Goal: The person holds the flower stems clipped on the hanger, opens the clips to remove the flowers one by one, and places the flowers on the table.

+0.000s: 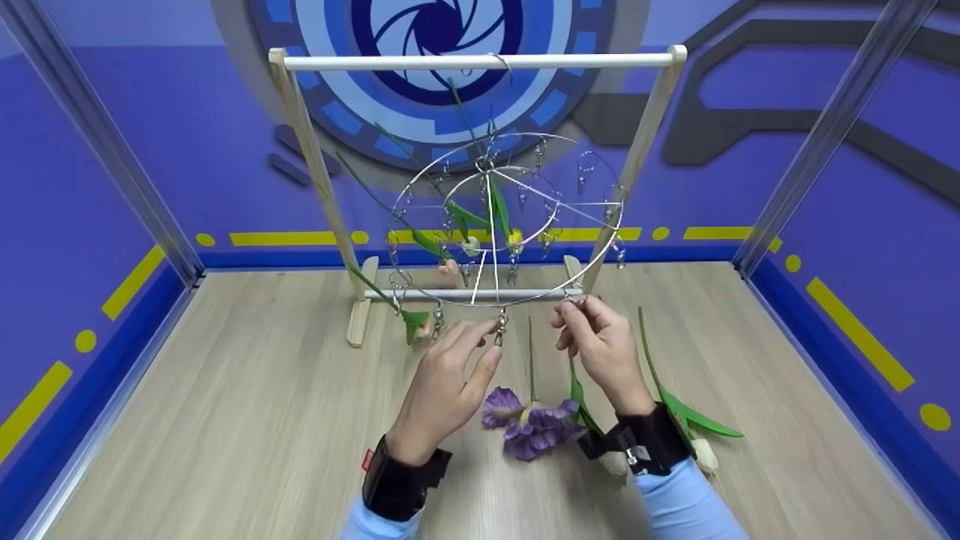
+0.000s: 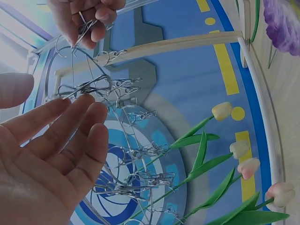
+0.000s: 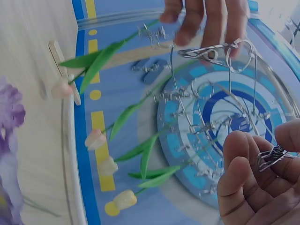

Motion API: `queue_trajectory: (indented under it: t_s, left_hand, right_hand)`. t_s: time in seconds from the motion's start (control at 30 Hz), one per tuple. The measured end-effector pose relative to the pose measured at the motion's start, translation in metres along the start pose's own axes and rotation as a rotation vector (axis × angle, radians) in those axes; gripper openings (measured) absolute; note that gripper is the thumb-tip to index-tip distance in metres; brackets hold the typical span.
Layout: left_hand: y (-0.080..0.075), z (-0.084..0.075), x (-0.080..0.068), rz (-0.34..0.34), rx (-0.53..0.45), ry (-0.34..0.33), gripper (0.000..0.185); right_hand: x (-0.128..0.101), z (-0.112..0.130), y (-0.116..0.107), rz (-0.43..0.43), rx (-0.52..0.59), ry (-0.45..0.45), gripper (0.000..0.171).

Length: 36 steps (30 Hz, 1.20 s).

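A round wire hanger with metal clips (image 1: 493, 232) hangs between both hands. My right hand (image 1: 604, 345) pinches a metal clip (image 3: 272, 159) at the ring's near right side, between thumb and fingers. At the near edge, my left hand (image 1: 450, 375) has its fingers stretched out beside another clip (image 1: 501, 328); the fingertips are at or close to its wire. Several pale tulips, among them a yellowish one (image 2: 221, 111) and a pinkish one (image 2: 248, 168), hang head down from clips on the left and far side.
A wooden stand with a white top bar (image 1: 390, 63) carries the hanger. On the wood-grain table (image 1: 247, 420) lie a purple ruffled flower (image 1: 536, 431), a white tulip (image 1: 705, 455) and another pale tulip (image 1: 613, 463) partly behind the right wrist strap. Blue patterned walls (image 1: 847, 195) enclose the table.
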<state>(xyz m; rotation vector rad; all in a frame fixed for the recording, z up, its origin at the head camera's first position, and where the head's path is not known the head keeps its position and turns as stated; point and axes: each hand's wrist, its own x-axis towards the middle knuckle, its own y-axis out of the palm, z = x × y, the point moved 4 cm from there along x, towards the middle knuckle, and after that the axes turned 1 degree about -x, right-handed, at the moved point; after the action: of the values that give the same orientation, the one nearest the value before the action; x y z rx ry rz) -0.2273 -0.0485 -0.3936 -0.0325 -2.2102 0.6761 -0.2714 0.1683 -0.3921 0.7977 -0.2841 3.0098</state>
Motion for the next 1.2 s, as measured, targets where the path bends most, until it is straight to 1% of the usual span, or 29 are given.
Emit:
queue_trajectory:
  t_s: [0.13,0.23,0.4,0.53,0.67,0.77,0.83,0.9,1.07,1.13,1.2]
  left_hand:
    - [-0.006,0.004,0.001,-0.042,0.0,-0.021,0.025]
    - [-0.01,0.008,0.001,-0.074,0.019,-0.046,0.02]
    - [-0.017,0.015,0.0,-0.125,0.074,-0.117,0.019]
    - [-0.023,0.023,-0.002,-0.176,0.158,-0.223,0.018]
    - [-0.027,0.032,-0.004,-0.217,0.25,-0.34,0.016]
    - [-0.028,0.039,-0.005,-0.231,0.277,-0.418,0.014]
    - [-0.028,0.044,-0.006,-0.233,0.264,-0.457,0.018]
    - [-0.026,0.048,-0.006,-0.223,0.237,-0.488,0.027]
    - [-0.023,0.058,-0.007,-0.183,0.084,-0.536,0.058]
    - [-0.022,0.06,-0.006,-0.169,0.012,-0.546,0.064]
    - [-0.022,0.06,-0.006,-0.16,-0.047,-0.544,0.065]
  right_hand:
    - [0.004,-0.006,-0.01,-0.023,0.009,0.04,0.022]
    - [0.006,-0.011,-0.016,-0.042,0.015,0.078,0.023]
    - [0.01,-0.019,-0.021,-0.073,0.02,0.131,0.024]
    - [0.013,-0.024,-0.025,-0.103,0.031,0.159,0.025]
    - [0.015,-0.029,-0.029,-0.132,0.066,0.192,0.025]
    - [0.017,-0.032,-0.031,-0.144,0.098,0.219,0.026]
    - [0.018,-0.033,-0.033,-0.152,0.107,0.229,0.027]
    - [0.021,-0.033,-0.034,-0.158,0.096,0.224,0.028]
    - [0.023,-0.034,-0.037,-0.163,0.048,0.21,0.03]
    - [0.023,-0.035,-0.037,-0.162,0.043,0.213,0.03]
    - [0.022,-0.035,-0.036,-0.159,0.05,0.222,0.029]
